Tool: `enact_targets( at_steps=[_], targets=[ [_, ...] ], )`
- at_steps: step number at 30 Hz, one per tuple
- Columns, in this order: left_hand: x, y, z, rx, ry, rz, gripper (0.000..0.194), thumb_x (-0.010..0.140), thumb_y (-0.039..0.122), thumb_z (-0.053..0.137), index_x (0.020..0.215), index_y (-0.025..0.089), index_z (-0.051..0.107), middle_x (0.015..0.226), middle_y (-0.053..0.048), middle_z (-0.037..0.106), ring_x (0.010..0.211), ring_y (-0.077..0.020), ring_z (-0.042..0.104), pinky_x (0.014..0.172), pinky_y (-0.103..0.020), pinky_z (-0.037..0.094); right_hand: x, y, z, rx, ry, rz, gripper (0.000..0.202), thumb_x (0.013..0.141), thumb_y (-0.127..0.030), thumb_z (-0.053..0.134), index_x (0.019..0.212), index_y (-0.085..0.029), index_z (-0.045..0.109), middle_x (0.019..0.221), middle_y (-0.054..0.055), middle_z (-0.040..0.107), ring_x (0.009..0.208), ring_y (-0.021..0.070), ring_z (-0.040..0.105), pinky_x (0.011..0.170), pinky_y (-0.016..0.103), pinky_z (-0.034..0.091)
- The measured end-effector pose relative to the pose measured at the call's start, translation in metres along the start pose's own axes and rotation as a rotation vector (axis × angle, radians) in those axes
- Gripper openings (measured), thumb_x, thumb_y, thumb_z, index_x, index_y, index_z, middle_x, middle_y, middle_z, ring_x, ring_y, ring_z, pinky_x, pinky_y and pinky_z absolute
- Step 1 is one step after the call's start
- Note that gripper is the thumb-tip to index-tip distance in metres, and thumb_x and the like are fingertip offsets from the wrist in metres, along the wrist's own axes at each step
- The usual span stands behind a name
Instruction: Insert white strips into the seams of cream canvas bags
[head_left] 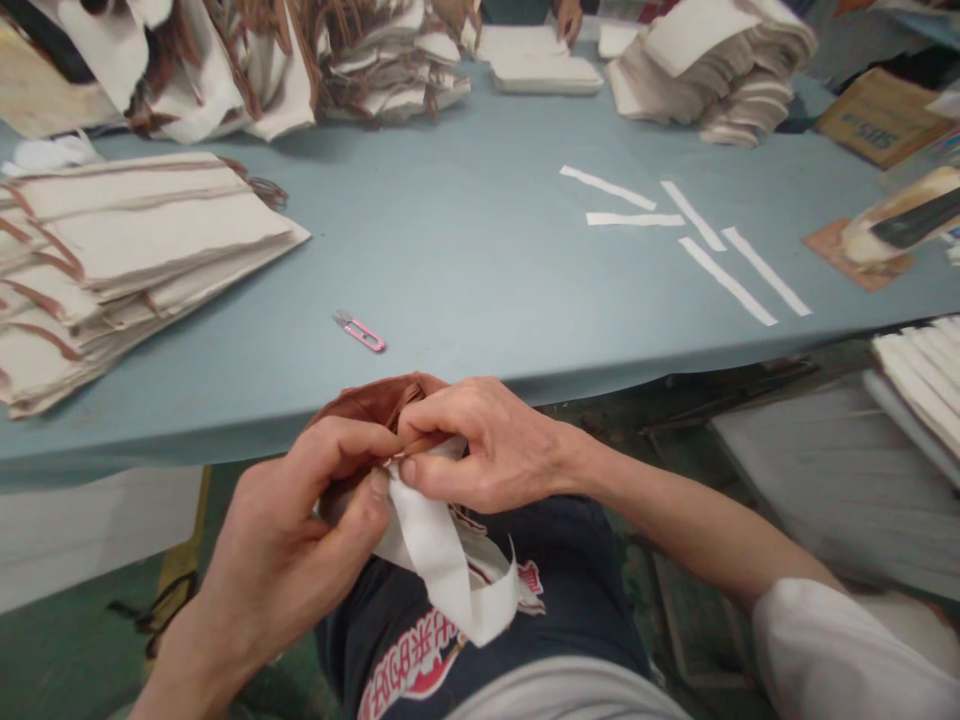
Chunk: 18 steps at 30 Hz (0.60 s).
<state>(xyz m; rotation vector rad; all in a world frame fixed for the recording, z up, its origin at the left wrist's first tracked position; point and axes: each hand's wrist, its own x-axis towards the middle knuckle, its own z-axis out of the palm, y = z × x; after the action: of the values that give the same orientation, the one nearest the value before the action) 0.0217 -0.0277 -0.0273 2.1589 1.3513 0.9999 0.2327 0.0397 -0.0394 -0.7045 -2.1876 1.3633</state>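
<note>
Close together above my lap, my left hand and my right hand pinch the edge of a brown and off-white fabric piece. A white strip hangs down from between my fingertips and curls up at its loose end. My thumbs and forefingers almost meet on the seam, and exactly what lies under them is hidden. Pink thread snips lie on the table just beyond my hands.
Cut white strips lie on the blue-green table. Stacked off-white fabric pieces sit at left, more fabric piles at the back. A cardboard box and a tape dispenser are at right. Another person's hand shows across the table.
</note>
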Motion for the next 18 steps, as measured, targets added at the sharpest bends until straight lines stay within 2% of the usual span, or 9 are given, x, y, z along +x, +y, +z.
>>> enact_targets(
  at_steps=[4, 6, 9, 11, 13, 16, 18],
  targets=[
    [-0.008, -0.004, 0.006, 0.177, 0.041, 0.094, 0.021, 0.098, 0.012, 0.059, 0.106, 0.027, 0.07, 0.084, 0.006, 0.086, 0.055, -0.0082, 0.074, 0.059, -0.015, 0.055, -0.003, 0.004, 0.003, 0.139, 0.019, 0.067, 0.013, 0.086, -0.03, 0.057, 0.075, -0.023, 0.054, 0.069, -0.006, 0.05, 0.067, 0.012, 0.046, 0.066, 0.028, 0.035],
    [-0.013, -0.01, 0.009, 0.23, 0.027, 0.144, 0.024, 0.101, 0.008, 0.059, 0.112, 0.028, 0.068, 0.092, 0.003, 0.088, 0.068, -0.0111, 0.082, 0.069, -0.017, 0.059, -0.005, 0.005, 0.003, 0.232, -0.002, 0.106, 0.013, 0.084, -0.031, 0.06, 0.075, -0.022, 0.056, 0.069, -0.006, 0.05, 0.065, 0.0118, 0.045, 0.063, 0.027, 0.035],
    [-0.018, -0.023, 0.012, 0.25, 0.021, 0.316, 0.026, 0.102, 0.004, 0.06, 0.115, 0.026, 0.066, 0.101, -0.004, 0.09, 0.087, -0.0154, 0.087, 0.079, -0.021, 0.064, -0.007, 0.007, 0.003, 0.414, -0.083, 0.174, 0.017, 0.083, -0.036, 0.064, 0.076, -0.021, 0.059, 0.069, -0.006, 0.052, 0.065, 0.0123, 0.046, 0.06, 0.026, 0.035],
    [-0.019, -0.031, 0.015, 0.274, 0.052, 0.439, 0.022, 0.106, 0.006, 0.059, 0.115, 0.025, 0.067, 0.101, -0.007, 0.089, 0.087, -0.0165, 0.086, 0.077, -0.023, 0.064, -0.008, 0.008, 0.003, 0.519, -0.105, 0.221, 0.023, 0.085, -0.042, 0.065, 0.078, -0.021, 0.061, 0.07, -0.005, 0.052, 0.066, 0.0126, 0.046, 0.06, 0.026, 0.035],
    [-0.016, -0.035, 0.017, 0.298, 0.074, 0.506, 0.018, 0.111, 0.012, 0.057, 0.114, 0.024, 0.069, 0.098, -0.008, 0.089, 0.083, -0.0177, 0.085, 0.074, -0.025, 0.064, -0.008, 0.01, 0.004, 0.575, -0.095, 0.266, 0.026, 0.088, -0.044, 0.063, 0.076, -0.021, 0.06, 0.07, -0.005, 0.051, 0.067, 0.0124, 0.045, 0.06, 0.027, 0.035],
    [-0.013, -0.035, 0.019, 0.31, 0.07, 0.534, 0.015, 0.114, 0.018, 0.057, 0.115, 0.025, 0.07, 0.096, -0.007, 0.088, 0.078, -0.0184, 0.083, 0.07, -0.028, 0.063, -0.006, 0.01, 0.004, 0.602, -0.132, 0.362, 0.022, 0.086, -0.04, 0.06, 0.074, -0.021, 0.058, 0.067, -0.006, 0.049, 0.063, 0.0114, 0.044, 0.06, 0.027, 0.034],
    [-0.014, -0.033, 0.019, 0.299, 0.068, 0.516, 0.016, 0.113, 0.016, 0.059, 0.113, 0.026, 0.071, 0.096, -0.006, 0.089, 0.076, -0.0175, 0.082, 0.069, -0.027, 0.062, -0.006, 0.009, 0.003, 0.605, -0.183, 0.402, 0.019, 0.084, -0.038, 0.062, 0.076, -0.022, 0.059, 0.067, -0.007, 0.049, 0.061, 0.0108, 0.043, 0.058, 0.027, 0.032]
  ],
)
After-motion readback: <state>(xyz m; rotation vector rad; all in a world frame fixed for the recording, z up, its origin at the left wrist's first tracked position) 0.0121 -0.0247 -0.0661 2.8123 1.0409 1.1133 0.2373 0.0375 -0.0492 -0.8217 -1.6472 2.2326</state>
